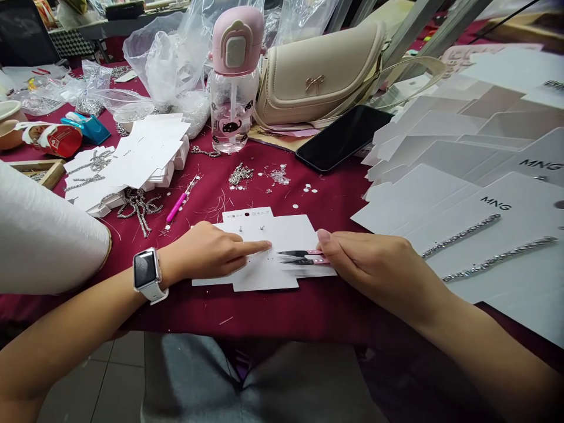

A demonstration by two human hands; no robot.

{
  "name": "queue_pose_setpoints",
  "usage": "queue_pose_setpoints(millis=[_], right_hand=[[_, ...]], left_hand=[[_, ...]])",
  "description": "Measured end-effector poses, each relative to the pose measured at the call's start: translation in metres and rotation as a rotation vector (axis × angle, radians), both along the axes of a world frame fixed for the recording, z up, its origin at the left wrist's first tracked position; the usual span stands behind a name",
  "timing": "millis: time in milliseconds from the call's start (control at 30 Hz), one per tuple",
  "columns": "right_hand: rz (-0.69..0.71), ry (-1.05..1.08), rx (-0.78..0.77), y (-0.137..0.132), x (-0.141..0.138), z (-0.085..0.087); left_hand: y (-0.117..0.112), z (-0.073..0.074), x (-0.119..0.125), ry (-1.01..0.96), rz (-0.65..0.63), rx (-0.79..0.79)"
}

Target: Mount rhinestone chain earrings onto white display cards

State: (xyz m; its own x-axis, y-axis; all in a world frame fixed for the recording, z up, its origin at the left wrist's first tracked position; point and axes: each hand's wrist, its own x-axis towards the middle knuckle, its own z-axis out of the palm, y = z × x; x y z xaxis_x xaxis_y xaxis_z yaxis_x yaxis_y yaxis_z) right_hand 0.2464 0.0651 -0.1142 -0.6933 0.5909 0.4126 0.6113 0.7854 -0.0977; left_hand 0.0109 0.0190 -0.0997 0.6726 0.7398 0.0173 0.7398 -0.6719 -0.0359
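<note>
- Right hand [379,261]: fingers closed on the snips [304,253], blades parted over the card [291,228].
- Left hand [211,249]: index finger straight, its tip at the card's middle; others curled, grip unclear.
- Card: on the worktop [185,314] between both hands; small metal bits [262,228], no chain visible, so seemingly unfinished.
- Right-hand pile [414,205]: top card carries two beaded chains [467,234], apparently done.

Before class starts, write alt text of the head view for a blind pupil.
A person's right hand holds pink-handled snips over a white card where the left hand points. On the dark red table behind are a bottle, a handbag and a phone.
</note>
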Motion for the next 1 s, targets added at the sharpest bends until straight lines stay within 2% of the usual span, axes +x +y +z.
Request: queue_pose_setpoints(millis=[167,333,633,800,1000], right_hand=[[0.04,-0.053,0.094,0.0031,-0.0095,0.0047],[0.021,-0.083,0.18,0.0052,-0.0102,0.0038],[0.077,-0.016,0.2,0.0063,-0.0094,-0.0033],[0.129,-0.029,0.245,0.0074,-0.0082,0.0002],[0.114,-0.029,0.278,0.0073,-0.0104,0.0007]], left_hand=[[0.0022,-0.0001,0.0001,0.002,0.029,-0.057],[0.0032,-0.0003,-0.0003,0.006,0.041,-0.085],[0.0033,-0.0004,-0.0008,-0.003,0.029,-0.088],[0.0032,-0.0011,-0.0008,0.004,0.013,-0.066],[0.0032,-0.0013,-0.0022,-0.011,-0.032,-0.03]])
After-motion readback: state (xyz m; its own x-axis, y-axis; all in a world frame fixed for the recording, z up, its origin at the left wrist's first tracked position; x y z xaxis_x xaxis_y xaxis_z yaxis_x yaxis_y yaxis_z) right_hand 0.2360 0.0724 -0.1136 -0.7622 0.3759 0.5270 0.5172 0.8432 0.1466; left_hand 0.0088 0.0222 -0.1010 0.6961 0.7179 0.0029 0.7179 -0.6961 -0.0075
